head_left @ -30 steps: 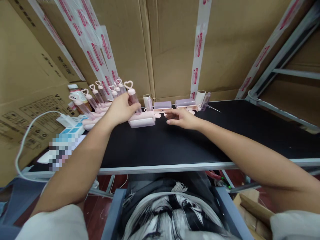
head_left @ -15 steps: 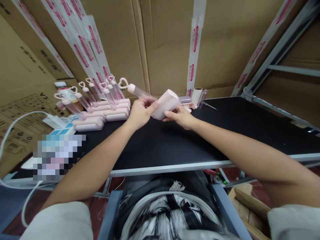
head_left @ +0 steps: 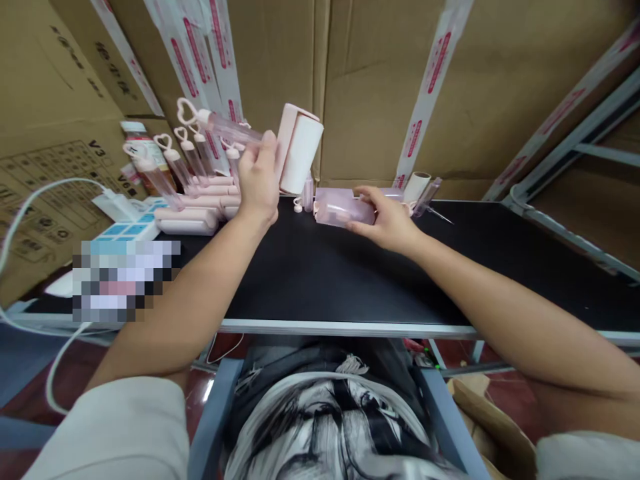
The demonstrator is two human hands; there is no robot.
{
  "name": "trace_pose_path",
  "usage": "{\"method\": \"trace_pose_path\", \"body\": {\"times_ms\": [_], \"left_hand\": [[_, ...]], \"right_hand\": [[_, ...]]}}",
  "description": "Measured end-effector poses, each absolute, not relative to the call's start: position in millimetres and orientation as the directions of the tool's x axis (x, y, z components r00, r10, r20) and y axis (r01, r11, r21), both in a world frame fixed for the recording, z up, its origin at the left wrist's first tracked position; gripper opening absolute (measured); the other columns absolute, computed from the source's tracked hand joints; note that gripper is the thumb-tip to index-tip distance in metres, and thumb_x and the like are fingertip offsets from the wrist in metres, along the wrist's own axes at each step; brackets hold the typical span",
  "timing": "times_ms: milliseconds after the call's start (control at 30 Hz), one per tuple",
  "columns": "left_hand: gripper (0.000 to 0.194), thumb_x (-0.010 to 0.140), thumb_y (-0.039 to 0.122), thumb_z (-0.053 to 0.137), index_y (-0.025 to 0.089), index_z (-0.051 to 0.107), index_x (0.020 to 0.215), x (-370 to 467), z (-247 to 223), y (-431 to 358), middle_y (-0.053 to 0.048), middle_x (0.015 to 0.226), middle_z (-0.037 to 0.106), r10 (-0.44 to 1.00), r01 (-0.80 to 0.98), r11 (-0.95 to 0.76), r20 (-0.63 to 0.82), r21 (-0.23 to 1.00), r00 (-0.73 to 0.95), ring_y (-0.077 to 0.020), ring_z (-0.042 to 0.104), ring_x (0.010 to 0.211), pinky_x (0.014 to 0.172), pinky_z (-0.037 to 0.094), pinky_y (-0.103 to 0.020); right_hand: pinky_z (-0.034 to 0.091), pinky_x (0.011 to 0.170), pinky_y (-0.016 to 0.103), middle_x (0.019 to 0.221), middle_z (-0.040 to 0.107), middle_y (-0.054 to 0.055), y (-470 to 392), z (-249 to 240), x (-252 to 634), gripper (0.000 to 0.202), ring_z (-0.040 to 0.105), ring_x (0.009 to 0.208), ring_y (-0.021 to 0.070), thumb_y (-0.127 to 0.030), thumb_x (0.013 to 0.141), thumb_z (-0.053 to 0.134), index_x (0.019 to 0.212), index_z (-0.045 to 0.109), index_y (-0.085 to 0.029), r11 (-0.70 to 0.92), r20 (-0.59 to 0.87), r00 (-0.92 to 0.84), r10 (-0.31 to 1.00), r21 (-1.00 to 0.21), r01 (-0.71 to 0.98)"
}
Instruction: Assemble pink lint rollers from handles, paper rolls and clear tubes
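My left hand (head_left: 259, 175) grips a pink lint roller (head_left: 300, 148) by its clear handle, with the white roll facing right and the heart-shaped loop pointing up and left. My right hand (head_left: 387, 219) is closed round a translucent pink cover (head_left: 345, 207), held low over the black tabletop. Just left of that cover, a small pink piece with a loop (head_left: 299, 205) lies near the back edge. Several similar pink rollers (head_left: 187, 219) stand in rows at the left, their heart loops up.
A bottle (head_left: 145, 150) stands behind the rollers. In front are a power strip (head_left: 133, 223) and a blurred-out object (head_left: 125, 280). At the back right are a white tube (head_left: 416, 187) and a screwdriver (head_left: 441, 215). Cardboard (head_left: 370, 87) lines the back.
The hands have moved apart. My left hand has lifted the roller up and left, and its white roll now shows. My right hand has shifted right and now holds the translucent cover.
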State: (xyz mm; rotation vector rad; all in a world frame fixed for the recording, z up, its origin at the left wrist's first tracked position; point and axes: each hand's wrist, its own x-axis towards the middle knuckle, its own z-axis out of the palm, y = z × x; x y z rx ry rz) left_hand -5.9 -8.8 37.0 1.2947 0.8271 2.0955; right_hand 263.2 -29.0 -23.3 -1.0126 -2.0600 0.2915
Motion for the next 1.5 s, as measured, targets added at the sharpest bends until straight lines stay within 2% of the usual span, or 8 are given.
{"method": "trace_pose_path", "body": {"times_ms": [233,633,767,933,1033,1133,1233,1500], "left_hand": [[0.032,0.102,0.044,0.073,0.02,0.059,0.087,5,33,-21,0.003,0.081,0.061,0.762,-0.265,-0.646,0.585,0.716,-0.278,-0.0101,0.064,0.074,0.074,0.055,-0.022],[0.041,0.096,0.057,0.077,0.021,0.06,0.086,14,27,-27,0.001,0.078,0.058,0.757,-0.185,-0.651,0.613,0.736,-0.226,-0.0129,0.063,0.072,0.066,0.051,-0.026],[0.045,0.096,0.064,0.073,0.022,0.06,0.089,16,28,-31,0.0,0.082,0.058,0.773,-0.114,-0.627,0.596,0.771,-0.218,-0.0181,0.071,0.087,0.071,0.053,-0.026],[0.051,0.093,0.072,0.075,0.022,0.063,0.092,16,25,-31,0.0,0.082,0.066,0.787,-0.045,-0.604,0.586,0.796,-0.193,-0.0185,0.072,0.092,0.072,0.055,-0.025],[0.059,0.08,0.076,0.084,0.02,0.066,0.09,24,19,-39,0.0,0.082,0.071,0.792,-0.075,-0.608,0.597,0.791,-0.13,-0.0178,0.072,0.087,0.075,0.057,-0.027],[0.064,0.071,0.075,0.091,0.018,0.07,0.091,37,10,-52,-0.002,0.086,0.075,0.835,-0.111,-0.545,0.55,0.831,0.02,-0.0178,0.073,0.085,0.079,0.06,-0.029],[0.063,0.07,0.067,0.096,0.017,0.073,0.101,41,6,-58,-0.005,0.098,0.079,0.867,-0.106,-0.475,0.485,0.874,0.116,-0.019,0.075,0.092,0.083,0.061,-0.03],[0.047,0.088,0.068,0.079,0.027,0.066,0.108,-2,32,-35,-0.001,0.091,0.075,0.852,-0.118,-0.523,0.521,0.844,-0.05,-0.0159,0.072,0.074,0.062,0.057,-0.026]], "right_hand": [[0.055,0.111,0.056,0.134,0.076,0.02,-13,-48,252,0.056,0.072,0.124,0.0389,-0.039,0.089,0.08,0.138,0.072,-0.014,0.666,0.479,-0.485,0.732,-0.353,0.657],[0.055,0.106,0.055,0.121,0.071,0.017,10,-60,250,0.051,0.069,0.113,0.0361,-0.037,0.089,0.08,0.135,0.074,-0.016,0.683,0.531,-0.476,0.702,-0.311,0.661],[0.055,0.108,0.056,0.122,0.07,0.016,12,-61,250,0.052,0.068,0.115,0.0359,-0.037,0.089,0.081,0.136,0.073,-0.019,0.681,0.527,-0.471,0.707,-0.33,0.653],[0.049,0.116,0.062,0.136,0.067,0.022,1,-51,251,0.067,0.063,0.128,0.0418,-0.052,0.086,0.083,0.14,0.07,-0.014,0.731,0.623,-0.444,0.644,-0.331,0.596],[0.055,0.107,0.058,0.133,0.072,0.016,-14,-40,245,0.076,0.068,0.117,0.0359,-0.073,0.089,0.074,0.144,0.064,-0.022,0.783,0.69,-0.384,0.614,-0.469,0.409],[0.061,0.093,0.048,0.115,0.077,0.009,-28,-32,237,0.077,0.071,0.1,0.0288,-0.086,0.083,0.072,0.129,0.068,-0.024,0.717,0.666,-0.284,0.69,-0.684,0.138],[0.062,0.094,0.048,0.103,0.078,0.006,-32,-26,237,0.07,0.072,0.098,0.0286,-0.083,0.074,0.083,0.107,0.069,-0.023,0.64,0.628,-0.188,0.755,-0.768,0.005],[0.063,0.096,0.051,0.108,0.081,0.008,-26,-18,252,0.067,0.075,0.102,0.0318,-0.076,0.067,0.089,0.105,0.066,-0.025,0.558,0.564,-0.06,0.824,-0.825,-0.095]]}}
